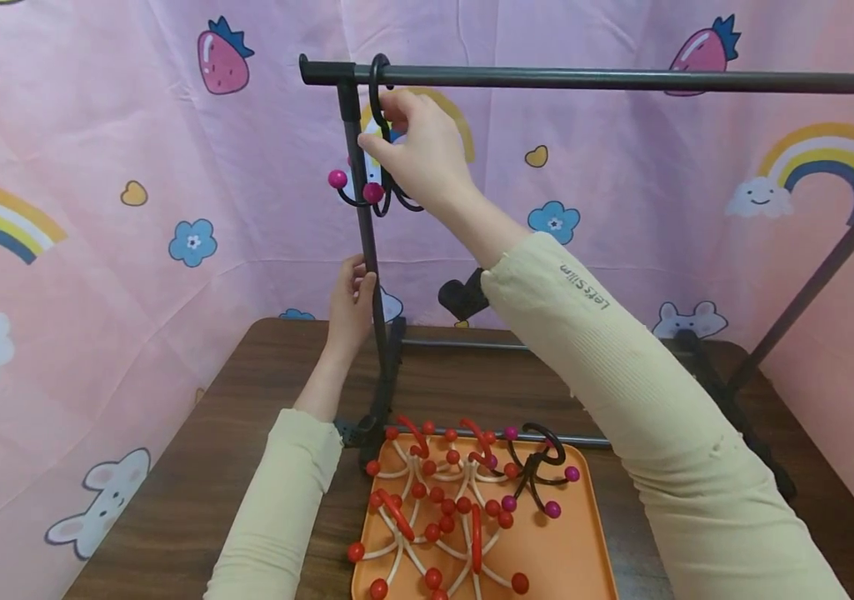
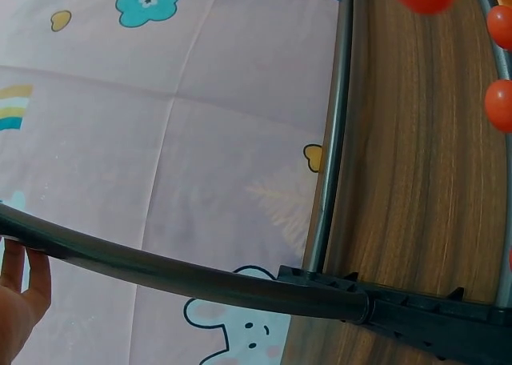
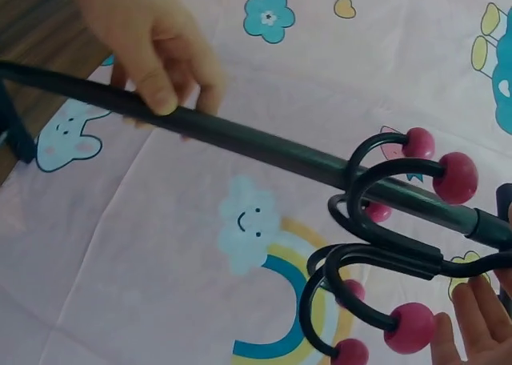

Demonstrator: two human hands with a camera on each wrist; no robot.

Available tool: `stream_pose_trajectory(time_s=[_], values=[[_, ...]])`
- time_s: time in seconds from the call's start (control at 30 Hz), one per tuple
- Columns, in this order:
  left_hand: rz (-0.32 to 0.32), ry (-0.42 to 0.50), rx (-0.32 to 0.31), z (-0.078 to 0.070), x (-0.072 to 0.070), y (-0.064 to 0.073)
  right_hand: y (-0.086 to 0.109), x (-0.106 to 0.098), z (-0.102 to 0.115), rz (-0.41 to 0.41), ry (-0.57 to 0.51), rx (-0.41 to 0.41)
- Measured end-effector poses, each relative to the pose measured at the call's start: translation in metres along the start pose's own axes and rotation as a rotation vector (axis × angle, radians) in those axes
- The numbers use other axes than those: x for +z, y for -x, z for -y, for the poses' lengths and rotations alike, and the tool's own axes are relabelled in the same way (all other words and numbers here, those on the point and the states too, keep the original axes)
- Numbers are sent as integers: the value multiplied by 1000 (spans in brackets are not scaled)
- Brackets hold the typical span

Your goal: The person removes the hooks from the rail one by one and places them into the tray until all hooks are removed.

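Observation:
A black multi-arm hook hanger [image 1: 375,93] with pink ball tips hangs from the top bar, close to its left end. My right hand [image 1: 427,150] is up at its hook, thumb and fingers spread around the stem. In the right wrist view, straight fingers [image 3: 474,313] show beside the hanger's stem. Lower down, my left hand [image 1: 352,304] grips the dark upright post [image 1: 367,233] of the rack. Its thumb lies on the near side of the post in the right wrist view, with fingers behind.
An orange tray [image 1: 561,550] on the wooden table holds several white hangers with red hooks and balls, plus one black hanger [image 1: 533,471] with pink balls. The rack's top bar [image 1: 584,79] runs right, and a slanted post [image 1: 816,275] stands at the right. A patterned cloth hangs behind.

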State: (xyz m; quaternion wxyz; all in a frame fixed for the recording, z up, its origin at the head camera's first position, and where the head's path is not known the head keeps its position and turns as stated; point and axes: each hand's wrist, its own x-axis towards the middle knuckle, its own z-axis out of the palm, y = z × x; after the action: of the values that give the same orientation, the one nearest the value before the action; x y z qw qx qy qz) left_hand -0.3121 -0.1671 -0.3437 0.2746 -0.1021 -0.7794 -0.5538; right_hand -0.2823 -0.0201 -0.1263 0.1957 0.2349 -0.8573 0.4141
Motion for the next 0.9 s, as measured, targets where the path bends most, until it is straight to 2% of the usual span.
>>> stream_pose_trajectory(time_s=[0.23,0.33,0.43,0.67,0.9], values=[[4,17,-20,-3,0,1,-5,-1,3,-49,7,49],[17,30,-38,-6,-1,2,-6,-3,1,-73,-36,62],[27,14,-51,-7,-2,3,-6,-5,-1,-84,-88,53],[13,-16,-29,-1,0,1,-3,-17,-4,-144,-167,8],[34,15,-92,-4,-1,2,6,-33,-15,-194,-156,-14]])
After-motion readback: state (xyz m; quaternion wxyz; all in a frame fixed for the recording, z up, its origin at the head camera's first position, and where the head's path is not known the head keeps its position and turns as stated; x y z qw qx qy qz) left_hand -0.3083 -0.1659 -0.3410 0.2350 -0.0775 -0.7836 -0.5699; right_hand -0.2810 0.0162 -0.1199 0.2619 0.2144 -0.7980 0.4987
